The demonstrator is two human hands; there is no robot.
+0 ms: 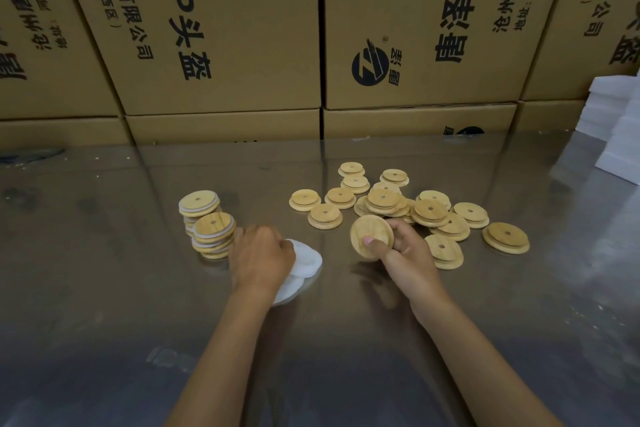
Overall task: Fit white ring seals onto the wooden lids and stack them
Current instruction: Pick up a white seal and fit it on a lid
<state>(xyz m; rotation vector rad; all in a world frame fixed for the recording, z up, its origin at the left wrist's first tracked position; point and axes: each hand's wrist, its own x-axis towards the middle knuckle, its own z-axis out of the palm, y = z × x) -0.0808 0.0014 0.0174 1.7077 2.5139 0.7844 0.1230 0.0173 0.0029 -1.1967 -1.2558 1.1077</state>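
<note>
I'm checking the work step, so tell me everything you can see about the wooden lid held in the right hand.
The wooden lid is a round disc of pale, grained wood, its flat broad face turned toward the camera. It is lifted off the metal table and tilted up on edge. The right hand grips its lower right rim, thumb on the near face and fingers behind. No white seal shows on it from this side. It hangs in front of the scattered loose lids, apart from the left hand.

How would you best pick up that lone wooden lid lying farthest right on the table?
Pinch the lone lid from above by its smaller raised disc, fingers on opposite edges. It lies flat with the wide flange down against the table, so the flange rim gives little purchase.
</note>
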